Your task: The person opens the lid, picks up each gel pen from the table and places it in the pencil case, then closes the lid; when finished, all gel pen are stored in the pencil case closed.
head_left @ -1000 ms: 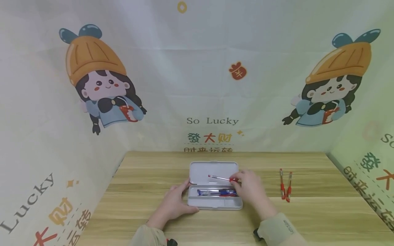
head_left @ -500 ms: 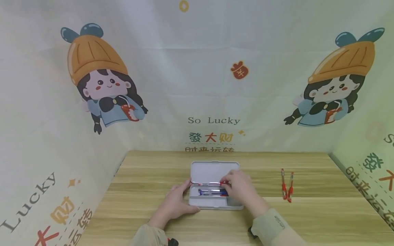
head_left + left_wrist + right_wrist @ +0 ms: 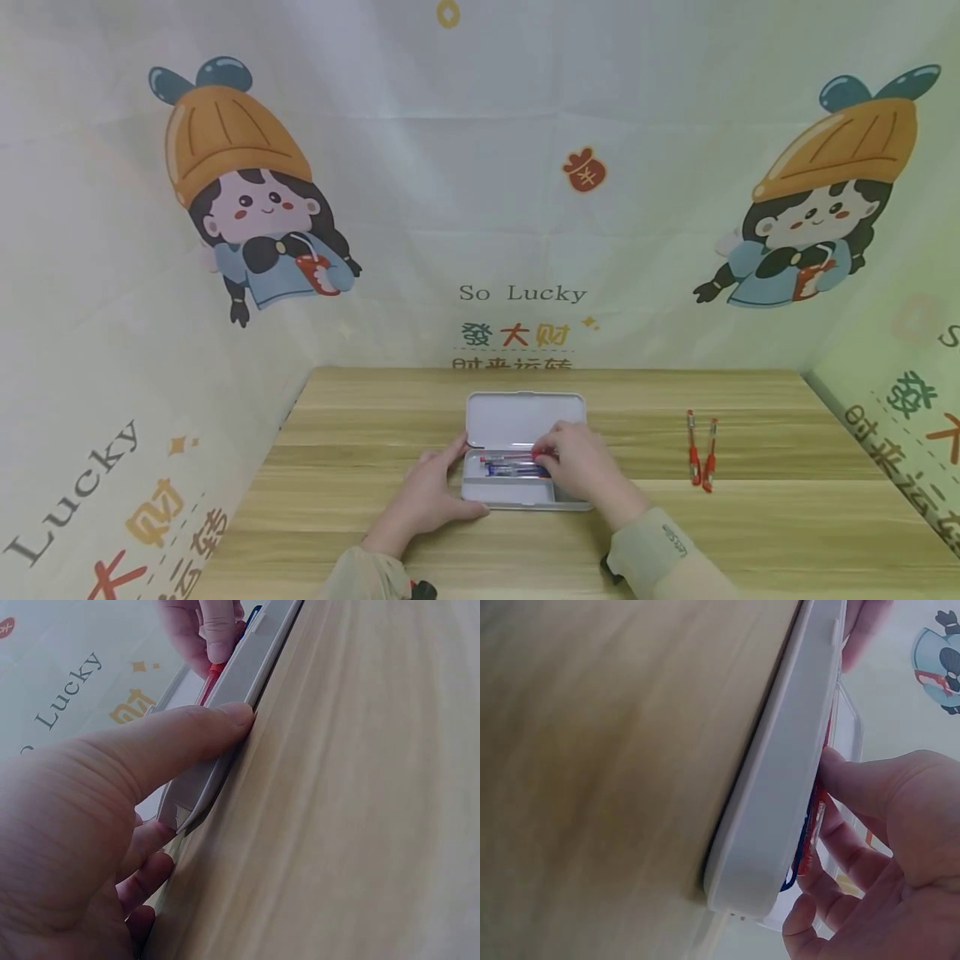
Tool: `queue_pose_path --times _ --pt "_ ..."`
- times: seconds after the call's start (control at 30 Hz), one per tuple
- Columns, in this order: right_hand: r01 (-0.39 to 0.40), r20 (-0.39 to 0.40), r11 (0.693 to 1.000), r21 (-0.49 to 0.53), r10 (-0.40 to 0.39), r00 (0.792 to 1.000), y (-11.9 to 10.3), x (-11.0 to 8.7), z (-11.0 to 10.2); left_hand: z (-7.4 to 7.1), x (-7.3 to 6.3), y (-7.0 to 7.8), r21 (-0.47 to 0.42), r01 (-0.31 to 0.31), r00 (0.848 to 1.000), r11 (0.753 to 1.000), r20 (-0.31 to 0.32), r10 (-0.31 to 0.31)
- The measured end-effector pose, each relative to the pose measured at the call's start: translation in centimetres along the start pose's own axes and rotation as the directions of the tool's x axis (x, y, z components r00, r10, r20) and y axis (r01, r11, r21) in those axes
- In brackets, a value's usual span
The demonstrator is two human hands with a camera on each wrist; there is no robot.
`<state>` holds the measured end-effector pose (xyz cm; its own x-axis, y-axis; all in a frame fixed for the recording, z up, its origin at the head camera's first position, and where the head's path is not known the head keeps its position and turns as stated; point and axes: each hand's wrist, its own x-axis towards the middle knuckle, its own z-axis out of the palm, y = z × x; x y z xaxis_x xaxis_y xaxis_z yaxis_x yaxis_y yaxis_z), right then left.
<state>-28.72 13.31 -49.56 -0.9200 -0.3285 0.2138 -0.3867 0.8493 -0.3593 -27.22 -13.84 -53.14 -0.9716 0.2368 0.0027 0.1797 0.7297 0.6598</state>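
Note:
A white pencil case lies on the table with its lid raised at the back. My left hand holds its left end, thumb along the front edge and fingers behind, as the left wrist view also shows. Over the case's right half, my right hand pinches a red pen between thumb and fingers. That pen lies low in the back compartment, pointing left. Blue pens rest in front of it; their right ends are hidden by my right hand. In the right wrist view, a blue clip sticks out beside the red pen.
Two red pens, one on the left and one on the right, lie on the wooden table to the right of the case. A printed cloth hangs behind and along both sides.
The red pen has come down with my right hand from in front of the lid into the back compartment, shifting left. My left hand stays at the case's left end.

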Motion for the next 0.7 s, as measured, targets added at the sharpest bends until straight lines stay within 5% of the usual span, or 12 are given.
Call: queue_pose_path --times 0.7 --pt "-0.069 -0.007 0.996 0.065 0.069 0.998 0.16 -0.1 0.35 0.01 -0.02 0.1 0.007 -0.017 1.0 1.0 -0.009 0.017"
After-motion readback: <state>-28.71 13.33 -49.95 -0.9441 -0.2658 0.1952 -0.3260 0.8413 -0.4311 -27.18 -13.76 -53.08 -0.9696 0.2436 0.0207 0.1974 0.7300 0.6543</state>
